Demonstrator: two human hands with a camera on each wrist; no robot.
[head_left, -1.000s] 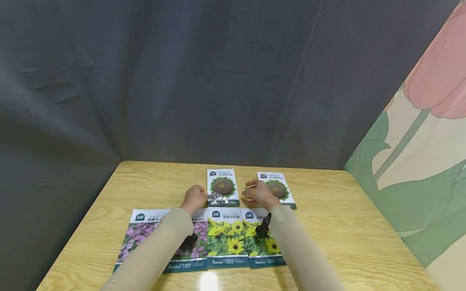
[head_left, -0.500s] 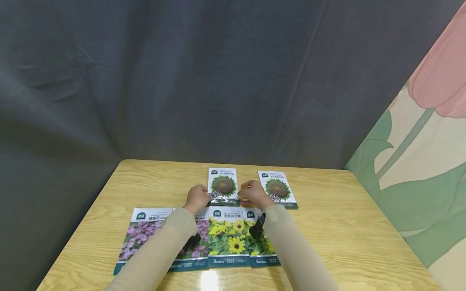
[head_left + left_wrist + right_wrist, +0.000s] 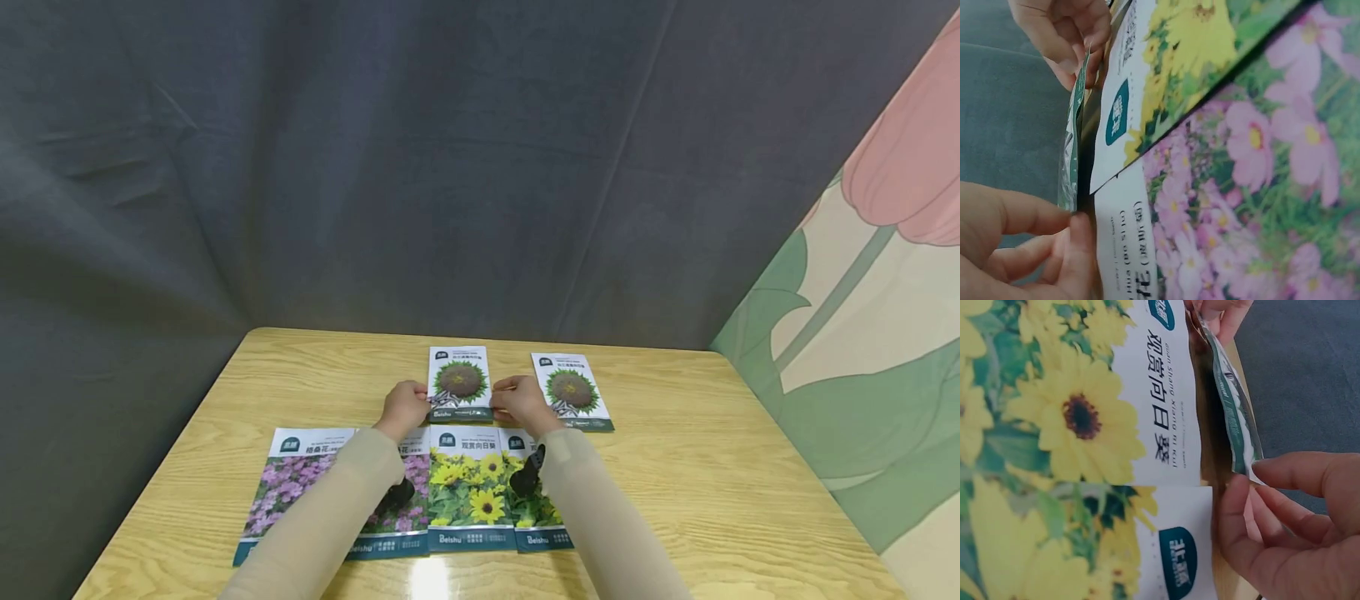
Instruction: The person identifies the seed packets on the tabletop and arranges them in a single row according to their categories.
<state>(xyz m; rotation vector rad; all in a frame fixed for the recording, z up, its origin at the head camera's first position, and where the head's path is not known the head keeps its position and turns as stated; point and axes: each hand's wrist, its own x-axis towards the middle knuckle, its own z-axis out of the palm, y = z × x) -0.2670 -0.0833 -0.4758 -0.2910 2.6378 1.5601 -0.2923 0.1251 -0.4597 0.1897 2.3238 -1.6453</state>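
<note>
A white seed packet with a large brown sunflower head point(image 3: 460, 379) is near the table's back edge in the head view. My left hand point(image 3: 403, 408) pinches its lower left corner between thumb and fingers. At the lower right corner, my right hand point(image 3: 521, 402) pinches it too. Both wrist views show the packet edge-on, its green bottom strip point(image 3: 1233, 419) raised slightly and bent. Just in front of it lies a yellow sunflower seed packet point(image 3: 468, 483). My sleeves partly cover the pink-flower packets point(image 3: 292, 483) and the second yellow-flower packet point(image 3: 525, 508).
A matching brown-sunflower packet point(image 3: 572, 387) lies to the right, behind my right hand. The wooden table point(image 3: 712, 467) meets a dark curtain point(image 3: 450, 167) at the back. A wall with a painted tulip point(image 3: 900, 167) stands at the right.
My right hand has moved left, from beside the right-hand packet to the middle packet's lower right corner, and now grips it. The left hand stays at its corner. The middle packet's lower strip has flattened into view.
</note>
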